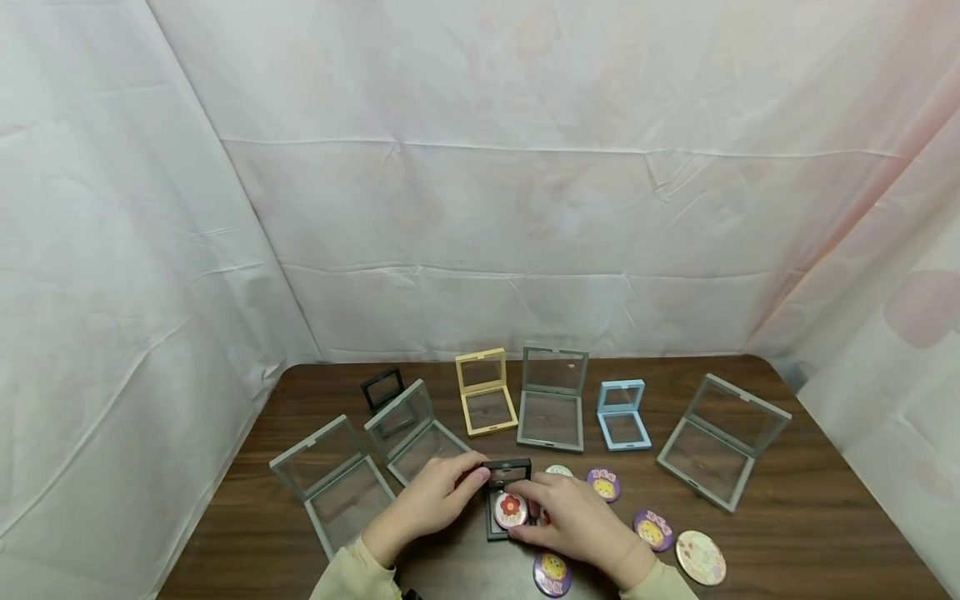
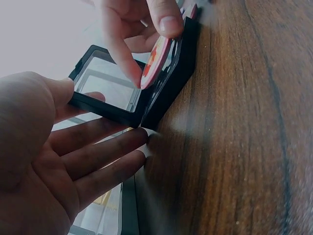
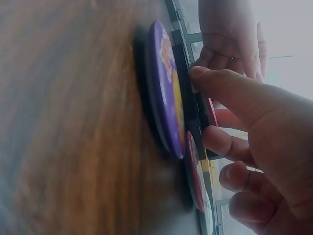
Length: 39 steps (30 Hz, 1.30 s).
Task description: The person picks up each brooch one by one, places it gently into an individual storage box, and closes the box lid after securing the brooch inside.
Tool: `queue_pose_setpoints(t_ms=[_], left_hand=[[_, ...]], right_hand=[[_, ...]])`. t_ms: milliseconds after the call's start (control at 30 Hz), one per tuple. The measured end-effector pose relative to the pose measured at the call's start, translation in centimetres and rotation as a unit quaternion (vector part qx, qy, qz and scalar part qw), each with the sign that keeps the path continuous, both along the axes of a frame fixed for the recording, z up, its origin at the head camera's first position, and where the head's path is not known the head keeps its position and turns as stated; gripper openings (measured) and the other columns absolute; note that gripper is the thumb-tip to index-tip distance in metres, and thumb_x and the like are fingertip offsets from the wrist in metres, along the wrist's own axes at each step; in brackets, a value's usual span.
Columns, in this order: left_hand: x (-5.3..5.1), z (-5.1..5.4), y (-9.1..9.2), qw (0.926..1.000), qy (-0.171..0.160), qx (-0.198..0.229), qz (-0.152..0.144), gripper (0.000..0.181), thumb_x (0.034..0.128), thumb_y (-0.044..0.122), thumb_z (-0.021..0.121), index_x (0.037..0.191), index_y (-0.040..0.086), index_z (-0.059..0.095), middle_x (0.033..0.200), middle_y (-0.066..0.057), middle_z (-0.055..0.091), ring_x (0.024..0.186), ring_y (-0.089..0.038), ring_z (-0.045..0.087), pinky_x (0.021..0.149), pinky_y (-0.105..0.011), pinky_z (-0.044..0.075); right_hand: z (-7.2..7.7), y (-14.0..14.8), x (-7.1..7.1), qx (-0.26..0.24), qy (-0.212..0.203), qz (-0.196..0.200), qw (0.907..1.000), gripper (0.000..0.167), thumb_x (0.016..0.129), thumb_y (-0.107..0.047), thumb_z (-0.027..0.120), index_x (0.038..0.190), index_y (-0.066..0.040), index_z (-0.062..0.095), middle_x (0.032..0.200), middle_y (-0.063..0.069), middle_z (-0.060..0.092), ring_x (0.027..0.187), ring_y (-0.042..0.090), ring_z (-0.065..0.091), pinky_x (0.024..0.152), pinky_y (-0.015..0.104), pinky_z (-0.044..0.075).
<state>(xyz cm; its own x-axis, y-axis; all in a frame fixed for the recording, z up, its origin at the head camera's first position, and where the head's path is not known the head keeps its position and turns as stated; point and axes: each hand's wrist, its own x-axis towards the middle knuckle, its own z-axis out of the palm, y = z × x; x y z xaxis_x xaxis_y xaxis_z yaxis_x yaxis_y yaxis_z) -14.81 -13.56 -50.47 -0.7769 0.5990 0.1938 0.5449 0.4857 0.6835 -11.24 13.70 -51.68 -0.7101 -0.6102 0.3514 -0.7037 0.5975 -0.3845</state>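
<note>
Round white badge with red flower: lay slightly tilted over the base of a square black clear-paned frame, lid raised.
Seating it well probably called for levelling the badge by its rim, lid steadied. Right hand gripped the badge, thumb opposing fingers; left hand pinched the lid, lower fingers extended.

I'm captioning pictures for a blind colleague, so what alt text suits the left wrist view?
Close-up of two bare hands at an open black case: the left hand pinches its clear-windowed lid, while the right hand holds a round, red-patterned badge at the base. A brown wood-grain table fills the right side.
</note>
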Motion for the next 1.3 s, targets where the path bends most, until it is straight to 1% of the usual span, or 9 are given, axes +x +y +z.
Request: queue_pose_setpoints(t_ms=[167,300,433,633,900,1033,1167,1300], left_hand=[[-0.02,0.04,0.0,1.0,0.002,-0.001,0.001,0.029,0.1184,0.034,0.051,0.128,0.019,0.074,0.108,0.001,0.079,0.082,-0.001,0.063,0.076,-0.026,0.053],[-0.02,0.0,0.0,1.0,0.001,-0.003,0.002,0.029,0.1185,0.034,0.051,0.128,0.02,0.074,0.107,0.002,0.079,0.081,-0.001,0.063,0.076,-0.025,0.053],[-0.02,-0.03,-0.01,1.0,0.005,-0.002,-0.001,0.029,0.1183,0.033,0.052,0.128,0.018,0.075,0.107,0.001,0.079,0.082,-0.001,0.063,0.075,-0.025,0.053],[-0.03,-0.06,-0.1,1.0,0.006,-0.002,-0.004,0.03,0.1183,0.034,0.052,0.128,0.017,0.075,0.1,0.001,0.078,0.076,-0.001,0.059,0.072,-0.025,0.051],[-0.02,0.06,-0.09,0.9999,0.01,-0.004,-0.002,0.031,0.1184,0.033,0.051,0.129,0.016,0.075,0.104,0.001,0.079,0.081,-0.001,0.062,0.075,-0.026,0.053],[-0.04,0.08,-0.08,0.9999,0.011,-0.006,0.0,0.029,0.1181,0.031,0.053,0.129,0.017,0.075,0.106,0.001,0.079,0.083,-0.002,0.063,0.076,-0.026,0.052],[-0.06,0.01,-0.11,0.9999,0.01,-0.009,0.0,0.029,0.118,0.032,0.053,0.13,0.017,0.075,0.104,0.001,0.078,0.082,-0.002,0.062,0.076,-0.026,0.052],[-0.07,-0.08,-0.12,0.9999,0.012,-0.011,0.001,0.03,0.1183,0.034,0.052,0.13,0.019,0.075,0.105,0.002,0.078,0.085,-0.001,0.064,0.078,-0.027,0.053]], right_hand=[[-0.1,-0.08,-0.13,0.001,-0.041,0.004,0.9991,0.045,0.094,-0.045,0.087,0.13,-0.02,0.076,0.081,-0.017,0.054,0.07,-0.008,0.045,0.058,0.015,0.038],[0.01,-0.02,-0.2,0.006,-0.06,0.005,0.9982,0.048,0.095,-0.048,0.085,0.133,-0.021,0.075,0.078,-0.02,0.053,0.069,-0.008,0.044,0.058,0.016,0.038],[0.07,0.06,-0.21,0.008,-0.066,0.008,0.9977,0.05,0.095,-0.049,0.084,0.134,-0.02,0.074,0.079,-0.02,0.052,0.069,-0.007,0.045,0.06,0.017,0.04],[0.15,0.12,-0.44,0.004,-0.071,0.017,0.9973,0.049,0.096,-0.047,0.084,0.133,-0.017,0.072,0.079,-0.019,0.053,0.069,-0.007,0.045,0.063,0.018,0.041],[0.18,0.25,-0.56,0.001,-0.072,0.021,0.9971,0.051,0.096,-0.045,0.085,0.136,-0.016,0.069,0.079,-0.018,0.055,0.07,-0.007,0.046,0.066,0.019,0.043],[0.39,0.32,-0.57,0.005,-0.078,0.016,0.9969,0.049,0.096,-0.043,0.086,0.133,-0.014,0.07,0.078,-0.018,0.054,0.069,-0.007,0.045,0.065,0.018,0.042],[0.62,0.5,-0.52,0.01,-0.078,0.0,0.9969,0.041,0.095,-0.04,0.088,0.123,-0.013,0.073,0.077,-0.018,0.051,0.067,-0.006,0.043,0.062,0.018,0.04],[0.68,0.66,-0.5,0.01,-0.072,-0.006,0.9973,0.036,0.094,-0.038,0.09,0.116,-0.014,0.075,0.075,-0.018,0.05,0.067,-0.007,0.043,0.061,0.016,0.04]])
